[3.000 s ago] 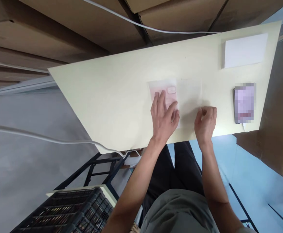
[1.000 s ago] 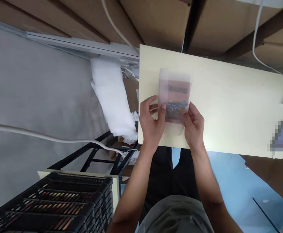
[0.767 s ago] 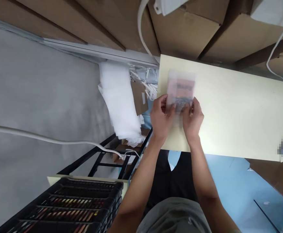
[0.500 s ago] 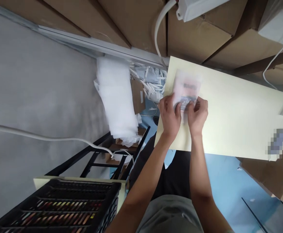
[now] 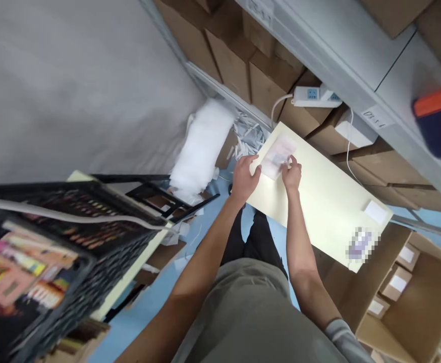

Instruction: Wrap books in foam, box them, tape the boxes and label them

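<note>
A flat, pinkish packet (image 5: 279, 155), blurred and wrapped in what looks like clear plastic, lies near the far left end of a pale yellow tabletop (image 5: 319, 196). Beside its left edge is my left hand (image 5: 245, 177), thumb and fingers apart and holding nothing. At the packet's right edge my right hand (image 5: 292, 174) has its fingers curled in a pinch on the wrapping. Print on the packet is too smeared to read.
White foam sheets (image 5: 205, 146) are stacked left of the table. A black crate (image 5: 72, 272) of colourful goods stands at lower left, a white cable crossing it. Shelves hold cardboard boxes (image 5: 266, 75) and a power strip (image 5: 315, 96). An open carton (image 5: 421, 312) sits at right.
The view has turned and pulled back, showing more shelf, crate and carton. My left hand has come off the packet and opened; the right stays at its edge.
</note>
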A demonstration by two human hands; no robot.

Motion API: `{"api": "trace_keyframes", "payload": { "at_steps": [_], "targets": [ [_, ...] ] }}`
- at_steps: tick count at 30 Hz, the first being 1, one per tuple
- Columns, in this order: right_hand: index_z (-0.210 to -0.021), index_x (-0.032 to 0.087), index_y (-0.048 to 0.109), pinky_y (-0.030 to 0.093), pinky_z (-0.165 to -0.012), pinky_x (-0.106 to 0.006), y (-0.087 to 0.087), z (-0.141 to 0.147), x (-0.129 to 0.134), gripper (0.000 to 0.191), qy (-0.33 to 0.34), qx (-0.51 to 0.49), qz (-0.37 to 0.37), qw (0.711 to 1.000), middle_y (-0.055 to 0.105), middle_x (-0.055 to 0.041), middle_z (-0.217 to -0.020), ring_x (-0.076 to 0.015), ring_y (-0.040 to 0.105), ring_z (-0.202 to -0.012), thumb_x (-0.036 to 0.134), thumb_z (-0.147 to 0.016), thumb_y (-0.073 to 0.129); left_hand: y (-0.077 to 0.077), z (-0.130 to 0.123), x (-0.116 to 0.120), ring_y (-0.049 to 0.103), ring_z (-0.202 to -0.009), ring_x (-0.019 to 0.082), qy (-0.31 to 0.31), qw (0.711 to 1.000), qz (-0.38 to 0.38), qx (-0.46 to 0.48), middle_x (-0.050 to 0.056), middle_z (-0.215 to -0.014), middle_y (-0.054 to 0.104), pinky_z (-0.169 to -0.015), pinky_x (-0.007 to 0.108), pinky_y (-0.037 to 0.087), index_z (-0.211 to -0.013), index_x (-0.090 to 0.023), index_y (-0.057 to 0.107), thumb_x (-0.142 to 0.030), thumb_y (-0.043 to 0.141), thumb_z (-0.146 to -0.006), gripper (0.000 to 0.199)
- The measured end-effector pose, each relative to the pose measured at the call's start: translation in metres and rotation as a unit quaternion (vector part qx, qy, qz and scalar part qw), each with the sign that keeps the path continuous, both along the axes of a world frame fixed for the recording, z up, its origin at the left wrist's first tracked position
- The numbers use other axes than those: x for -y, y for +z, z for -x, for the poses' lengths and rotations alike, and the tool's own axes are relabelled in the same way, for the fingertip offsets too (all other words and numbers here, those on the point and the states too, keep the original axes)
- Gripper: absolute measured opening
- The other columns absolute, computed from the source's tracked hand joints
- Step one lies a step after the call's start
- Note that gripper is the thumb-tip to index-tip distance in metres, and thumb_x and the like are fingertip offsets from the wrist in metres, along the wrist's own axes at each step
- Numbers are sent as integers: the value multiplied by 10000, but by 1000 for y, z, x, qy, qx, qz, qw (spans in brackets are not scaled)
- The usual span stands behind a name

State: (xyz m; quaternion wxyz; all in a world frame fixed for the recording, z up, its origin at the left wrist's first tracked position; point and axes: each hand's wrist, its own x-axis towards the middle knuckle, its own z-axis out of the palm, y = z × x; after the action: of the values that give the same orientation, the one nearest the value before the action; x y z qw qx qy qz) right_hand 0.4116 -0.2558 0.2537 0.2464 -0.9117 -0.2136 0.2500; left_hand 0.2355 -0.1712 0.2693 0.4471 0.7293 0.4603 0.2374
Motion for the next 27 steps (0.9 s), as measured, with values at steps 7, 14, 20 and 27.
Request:
{"api": "trace_keyframes", "payload": {
  "at_steps": [7, 14, 20, 27],
  "targets": [
    [-1447, 129, 707, 606, -1010, -374, 102, 79, 43, 439, 219, -54, -112, 968, 792, -189, -1316, -223, 748, -980, 285, -1078, 528, 105, 154, 85, 751, -1249, 300, 160, 987, 19, 0, 133, -1296, 797, -1142, 471, 608, -1242, -212, 776, -381, 624, -992, 338],
    [-1309, 187, 774, 646, -978, -409, 149, 176, 76, 408, 387, -160, -179, 890, 855, -161, -1239, -275, 820, -1053, 457, -1076, 575, 123, 277, 165, 780, -1206, 289, 421, 903, 19, 80, 143, -1284, 816, -1138, 499, 621, -1173, -202, 763, -427, 662, -956, 328],
    [-1269, 208, 806, 650, -974, -432, 181, 305, 60, 443, 539, -181, -188, 801, 861, -150, -1211, -297, 822, -1053, 540, -1061, 599, 135, 369, 206, 801, -1191, 274, 562, 810, -56, 158, 123, -1246, 844, -1112, 466, 643, -1154, -213, 787, -453, 699, -963, 318],
    [-1269, 231, 812, 649, -909, -362, 208, 519, 79, 420, 670, -229, -194, 679, 866, -113, -1227, -252, 811, -1008, 559, -1073, 638, 116, 534, 285, 785, -1199, 264, 689, 680, -108, 225, 121, -1277, 828, -1109, 424, 634, -1209, -222, 770, -520, 840, -938, 408]
  ]
}}
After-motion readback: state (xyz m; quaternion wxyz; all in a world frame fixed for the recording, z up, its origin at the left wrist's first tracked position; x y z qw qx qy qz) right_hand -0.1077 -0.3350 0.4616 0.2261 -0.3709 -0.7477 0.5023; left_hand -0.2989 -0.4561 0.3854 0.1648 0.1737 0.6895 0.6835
